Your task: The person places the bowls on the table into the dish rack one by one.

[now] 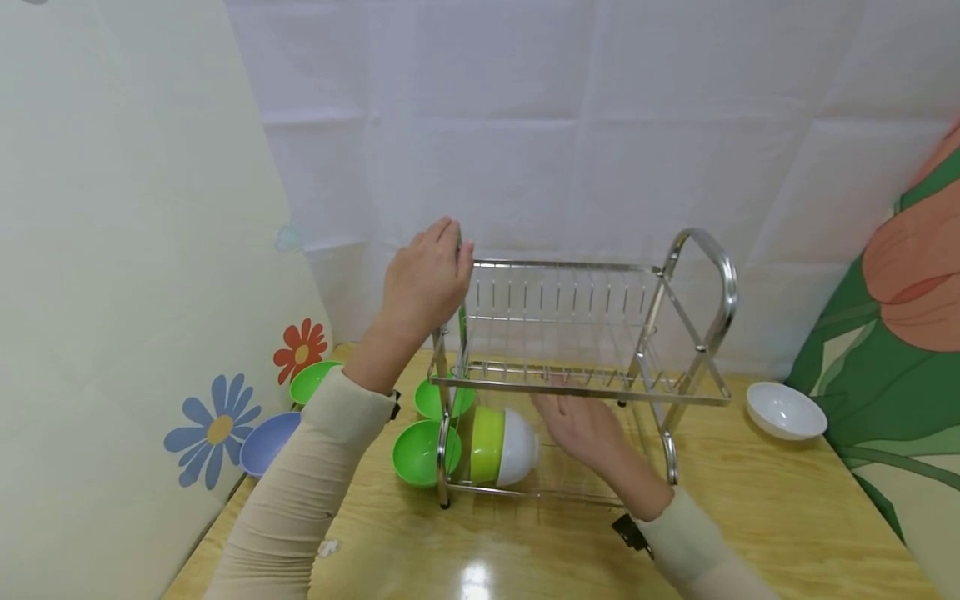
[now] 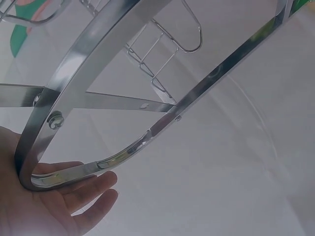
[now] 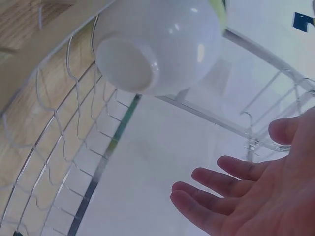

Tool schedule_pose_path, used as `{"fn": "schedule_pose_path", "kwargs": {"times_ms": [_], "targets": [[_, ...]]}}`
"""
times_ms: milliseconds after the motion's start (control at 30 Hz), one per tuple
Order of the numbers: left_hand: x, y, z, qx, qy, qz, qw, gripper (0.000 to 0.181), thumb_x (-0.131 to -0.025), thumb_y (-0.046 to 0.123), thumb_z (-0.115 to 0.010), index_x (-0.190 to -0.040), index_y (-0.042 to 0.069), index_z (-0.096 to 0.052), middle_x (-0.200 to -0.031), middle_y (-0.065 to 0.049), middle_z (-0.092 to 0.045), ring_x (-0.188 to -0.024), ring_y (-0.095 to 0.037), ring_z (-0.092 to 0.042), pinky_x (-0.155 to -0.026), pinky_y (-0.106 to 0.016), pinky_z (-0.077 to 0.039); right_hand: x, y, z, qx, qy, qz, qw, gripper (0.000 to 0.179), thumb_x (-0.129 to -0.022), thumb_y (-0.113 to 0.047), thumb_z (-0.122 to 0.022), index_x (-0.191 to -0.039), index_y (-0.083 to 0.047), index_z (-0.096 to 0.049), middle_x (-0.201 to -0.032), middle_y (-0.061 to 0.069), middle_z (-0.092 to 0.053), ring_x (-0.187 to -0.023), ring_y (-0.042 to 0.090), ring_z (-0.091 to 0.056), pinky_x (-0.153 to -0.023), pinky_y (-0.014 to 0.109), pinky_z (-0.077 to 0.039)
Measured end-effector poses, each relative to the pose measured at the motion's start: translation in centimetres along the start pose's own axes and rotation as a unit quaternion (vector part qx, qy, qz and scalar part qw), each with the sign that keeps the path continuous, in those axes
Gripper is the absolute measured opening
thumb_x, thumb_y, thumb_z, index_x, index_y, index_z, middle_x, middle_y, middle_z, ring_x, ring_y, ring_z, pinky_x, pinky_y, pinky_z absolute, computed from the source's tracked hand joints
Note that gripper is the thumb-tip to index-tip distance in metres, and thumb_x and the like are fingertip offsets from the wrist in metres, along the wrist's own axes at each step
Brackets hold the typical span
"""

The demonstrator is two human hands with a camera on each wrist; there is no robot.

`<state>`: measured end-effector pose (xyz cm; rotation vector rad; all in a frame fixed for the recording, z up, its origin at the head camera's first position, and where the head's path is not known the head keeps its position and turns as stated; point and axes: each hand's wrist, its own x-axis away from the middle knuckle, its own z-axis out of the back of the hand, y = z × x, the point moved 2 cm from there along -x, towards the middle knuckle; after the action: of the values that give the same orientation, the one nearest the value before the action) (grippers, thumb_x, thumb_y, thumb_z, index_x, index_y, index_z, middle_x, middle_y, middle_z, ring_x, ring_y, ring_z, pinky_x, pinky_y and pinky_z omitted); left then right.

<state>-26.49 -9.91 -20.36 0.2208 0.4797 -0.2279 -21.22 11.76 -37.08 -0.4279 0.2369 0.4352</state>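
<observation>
A two-tier metal dish rack (image 1: 540, 387) stands on the table. My left hand (image 1: 427, 279) rests on the top bend of its left side frame; in the left wrist view the bar (image 2: 69, 174) lies across the palm and the fingers are extended. My right hand (image 1: 581, 429) is under the upper tier with fingers outstretched, holding nothing. To its left, a white bowl (image 1: 519, 447) and a yellow-green bowl (image 1: 487, 446) stand on their sides in the lower tier, side by side. The white bowl (image 3: 162, 44) shows its base towards the right hand, apart from the fingers.
Two green bowls (image 1: 417, 454) sit at the rack's left end. Farther left are another green bowl (image 1: 306, 383) and a blue bowl (image 1: 264, 442), partly behind the left sleeve. A white bowl (image 1: 786, 411) lies on the right of the wooden table (image 1: 780, 517). White cloth hangs behind.
</observation>
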Motion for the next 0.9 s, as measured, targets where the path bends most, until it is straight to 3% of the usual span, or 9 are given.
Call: {"fn": "schedule_pose_path", "kwargs": {"times_ms": [67,100,133,233,300,367,533,667,900], "targets": [[0.0,0.0,0.0,-0.002,0.0,-0.002,1.0,0.058,-0.108,0.041,-0.027,-0.152,0.005,-0.04,-0.16,-0.011,-0.037,-0.146,-0.031,-0.04,-0.114,-0.053,-0.04,0.8,0.2,0.6,-0.05,-0.016,-0.084,0.9951,0.066,-0.105,-0.057,-0.032,-0.136,-0.006,-0.059,-0.121,0.022,-0.067,-0.104,0.04,-0.066,-0.085,0.053,-0.055],[0.0,0.1,0.0,-0.002,0.0,-0.002,1.0,0.058,-0.108,0.041,-0.027,-0.152,0.005,-0.039,-0.16,-0.011,-0.037,-0.146,-0.031,-0.04,-0.113,-0.053,-0.041,1.2,0.3,1.0,-0.049,-0.024,-0.095,0.994,0.066,-0.105,-0.056,-0.034,-0.141,-0.004,-0.055,-0.119,0.021,-0.067,-0.099,0.038,-0.067,-0.081,0.05,-0.056],[0.0,0.1,0.0,-0.003,0.001,-0.003,1.0,0.057,-0.108,0.04,-0.028,-0.152,0.005,-0.039,-0.16,-0.011,-0.037,-0.145,-0.031,-0.04,-0.113,-0.053,-0.041,1.6,0.5,1.3,-0.054,-0.029,-0.102,0.9929,0.065,-0.105,-0.055,-0.035,-0.14,-0.005,-0.055,-0.106,0.019,-0.069,-0.086,0.033,-0.066,-0.071,0.045,-0.055],[0.0,0.2,0.0,-0.006,0.0,-0.005,1.0,0.058,-0.108,0.04,-0.027,-0.153,0.005,-0.039,-0.16,-0.011,-0.037,-0.145,-0.031,-0.04,-0.113,-0.053,-0.041,3.2,0.8,2.5,-0.038,-0.029,-0.117,0.9919,0.068,-0.105,-0.057,-0.033,-0.136,-0.001,-0.057,-0.098,0.018,-0.068,-0.082,0.032,-0.064,-0.067,0.045,-0.054],[0.0,0.3,-0.1,-0.007,0.0,-0.006,1.0,0.057,-0.108,0.04,-0.028,-0.153,0.005,-0.039,-0.16,-0.011,-0.037,-0.145,-0.031,-0.041,-0.113,-0.052,-0.041,4.3,1.1,3.2,-0.029,-0.022,-0.113,0.9929,0.073,-0.105,-0.057,-0.031,-0.146,0.001,-0.046,-0.125,0.026,-0.063,-0.108,0.044,-0.063,-0.086,0.058,-0.053],[0.0,0.4,-0.2,-0.011,-0.001,-0.007,0.9999,0.058,-0.108,0.04,-0.027,-0.153,0.005,-0.038,-0.16,-0.011,-0.037,-0.145,-0.031,-0.041,-0.113,-0.052,-0.042,5.5,1.3,4.0,-0.02,-0.015,-0.114,0.9932,0.071,-0.105,-0.057,-0.031,-0.146,-0.001,-0.046,-0.144,0.027,-0.052,-0.126,0.051,-0.052,-0.097,0.068,-0.044],[0.2,0.4,-0.2,-0.014,-0.002,-0.01,0.9999,0.058,-0.108,0.04,-0.028,-0.153,0.005,-0.038,-0.16,-0.011,-0.038,-0.144,-0.031,-0.041,-0.112,-0.052,-0.042,8.1,2.1,5.5,-0.014,-0.004,-0.123,0.9923,0.064,-0.105,-0.056,-0.033,-0.148,-0.011,-0.046,-0.149,0.022,-0.049,-0.127,0.052,-0.051,-0.094,0.07,-0.043],[0.3,0.3,-0.2,-0.016,0.004,-0.007,0.9998,0.056,-0.108,0.038,-0.03,-0.152,0.004,-0.039,-0.16,-0.011,-0.038,-0.144,-0.031,-0.043,-0.111,-0.052,-0.043,9.6,3.2,6.4,-0.007,-0.004,-0.144,0.9896,0.064,-0.105,-0.056,-0.035,-0.147,-0.009,-0.047,-0.146,0.025,-0.051,-0.124,0.05,-0.054,-0.09,0.068,-0.046],[0.4,0.2,-0.2,-0.017,0.005,-0.005,0.9998,0.056,-0.108,0.037,-0.028,-0.152,0.005,-0.039,-0.16,-0.011,-0.038,-0.143,-0.032,-0.043,-0.11,-0.053,-0.044,11.0,7.9,7.7,-0.002,-0.045,-0.204,0.978,0.073,-0.105,-0.058,-0.028,-0.15,-0.002,-0.041,-0.145,0.031,-0.047,-0.118,0.052,-0.056,-0.077,0.061,-0.051]]}}
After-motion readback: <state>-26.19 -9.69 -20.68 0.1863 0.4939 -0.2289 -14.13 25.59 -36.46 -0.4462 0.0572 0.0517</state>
